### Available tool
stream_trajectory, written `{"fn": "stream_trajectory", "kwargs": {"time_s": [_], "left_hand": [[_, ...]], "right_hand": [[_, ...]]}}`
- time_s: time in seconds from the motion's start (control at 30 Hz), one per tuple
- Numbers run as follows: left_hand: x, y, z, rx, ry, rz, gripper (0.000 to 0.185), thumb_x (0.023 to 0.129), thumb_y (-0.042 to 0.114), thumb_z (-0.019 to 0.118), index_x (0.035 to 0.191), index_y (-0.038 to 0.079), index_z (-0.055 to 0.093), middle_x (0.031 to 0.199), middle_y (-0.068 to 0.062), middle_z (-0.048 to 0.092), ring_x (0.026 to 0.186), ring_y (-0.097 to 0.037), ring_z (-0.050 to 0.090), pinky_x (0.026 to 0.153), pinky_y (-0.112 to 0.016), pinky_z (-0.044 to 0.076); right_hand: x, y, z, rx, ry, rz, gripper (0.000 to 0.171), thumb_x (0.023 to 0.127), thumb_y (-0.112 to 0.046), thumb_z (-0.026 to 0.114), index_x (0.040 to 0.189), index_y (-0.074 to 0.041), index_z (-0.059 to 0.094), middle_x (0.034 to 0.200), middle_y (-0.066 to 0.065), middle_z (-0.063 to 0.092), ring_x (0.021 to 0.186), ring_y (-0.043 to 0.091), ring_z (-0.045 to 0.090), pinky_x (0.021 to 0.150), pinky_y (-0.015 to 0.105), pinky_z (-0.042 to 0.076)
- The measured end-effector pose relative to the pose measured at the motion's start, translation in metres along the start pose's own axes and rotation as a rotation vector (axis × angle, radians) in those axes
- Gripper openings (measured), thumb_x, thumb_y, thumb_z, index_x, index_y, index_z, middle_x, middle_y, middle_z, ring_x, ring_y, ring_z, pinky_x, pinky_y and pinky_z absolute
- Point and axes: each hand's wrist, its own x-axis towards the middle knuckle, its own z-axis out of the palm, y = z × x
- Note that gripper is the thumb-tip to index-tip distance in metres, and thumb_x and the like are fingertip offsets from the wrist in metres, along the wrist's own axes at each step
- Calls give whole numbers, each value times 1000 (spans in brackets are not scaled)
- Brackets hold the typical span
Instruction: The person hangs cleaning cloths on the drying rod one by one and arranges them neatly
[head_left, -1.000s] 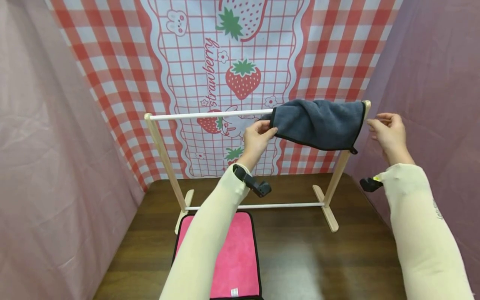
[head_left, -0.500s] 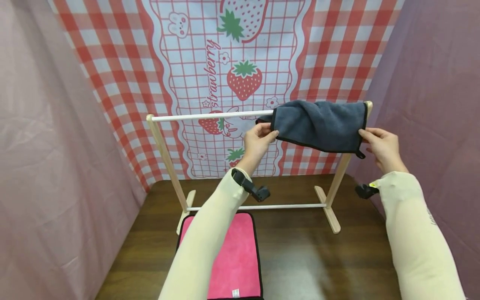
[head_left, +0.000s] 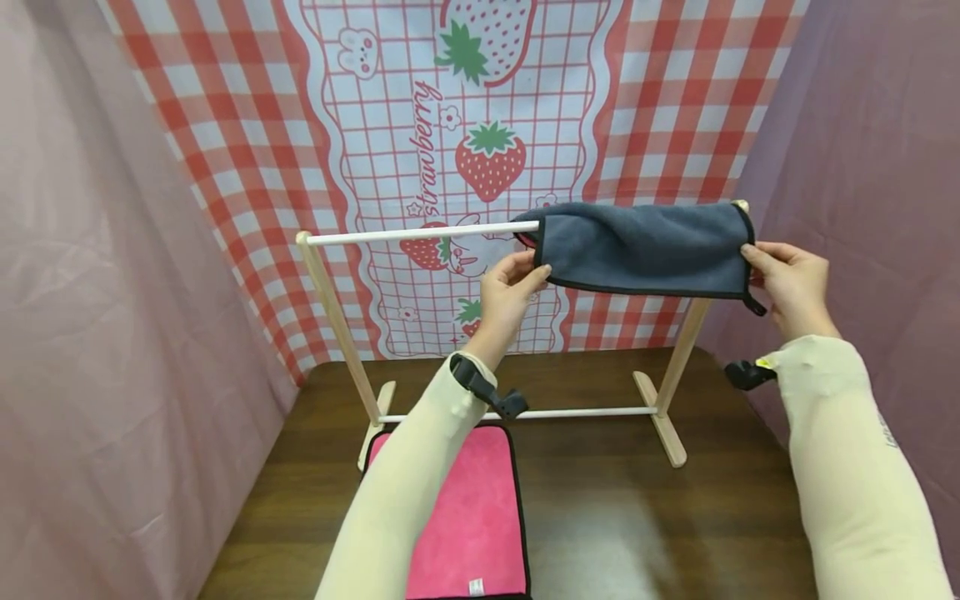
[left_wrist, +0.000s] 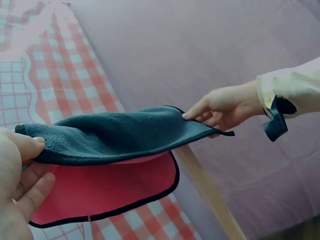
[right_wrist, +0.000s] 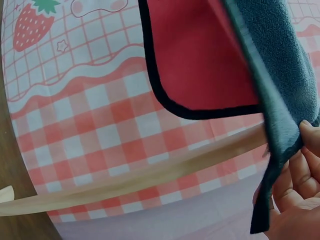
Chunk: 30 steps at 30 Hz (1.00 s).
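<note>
A grey-blue towel (head_left: pixel 645 250) with black edging and a pink underside hangs over the white top bar (head_left: pixel 420 234) of a wooden rack, at its right part. My left hand (head_left: pixel 506 300) pinches the towel's left edge between thumb and fingers. The right hand (head_left: pixel 793 283) pinches its right edge, just above a black hanging loop (head_left: pixel 754 306). In the left wrist view the towel's pink back flap (left_wrist: pixel 115 185) hangs behind the front part. The right wrist view shows thumb and fingers on the towel's edge (right_wrist: pixel 285 130), with the loop dangling below.
A pink towel (head_left: pixel 468 517) with black edging lies flat on the brown wooden table (head_left: pixel 600 517), partly behind my left arm. Rack legs (head_left: pixel 660 429) and a lower bar (head_left: pixel 577 412) stand behind it. A strawberry-print cloth (head_left: pixel 487 158) hangs at the back, pinkish curtains (head_left: pixel 862 167) at the sides.
My right hand came in from beside the towel and took hold of its right edge. The towel has since been drawn wider and straighter, its right edge moving right and folds smoothing.
</note>
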Motion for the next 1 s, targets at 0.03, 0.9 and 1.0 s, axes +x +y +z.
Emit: {"fn": "stream_trajectory", "kwargs": {"time_s": [0.03, 0.9, 1.0], "left_hand": [[0, 0, -1, -16, 5, 4, 23, 86, -11, 69, 108, -16, 64, 87, -4, 69, 77, -8, 64, 76, -29, 59], [-34, -27, -30, -186, 67, 23, 14, 83, -14, 69, 97, -11, 68, 81, -2, 69, 73, -10, 66, 70, -26, 60], [-36, -32, -31, -176, 84, 7, 13, 83, -15, 69, 95, -9, 68, 80, 0, 69, 72, -9, 65, 68, -25, 59]], "right_hand": [[0, 0, 0, 8, 0, 4, 17, 85, -6, 77, 72, -17, 76, 61, -6, 68, 49, 4, 61, 49, 15, 51], [1, 8, -5, -14, -80, 39, 16, 85, -6, 77, 73, -17, 79, 63, -6, 69, 51, 5, 60, 51, 15, 52], [2, 11, -7, -46, -80, 41, 16, 85, -7, 77, 73, -17, 79, 63, -6, 69, 51, 5, 60, 51, 15, 52]]}}
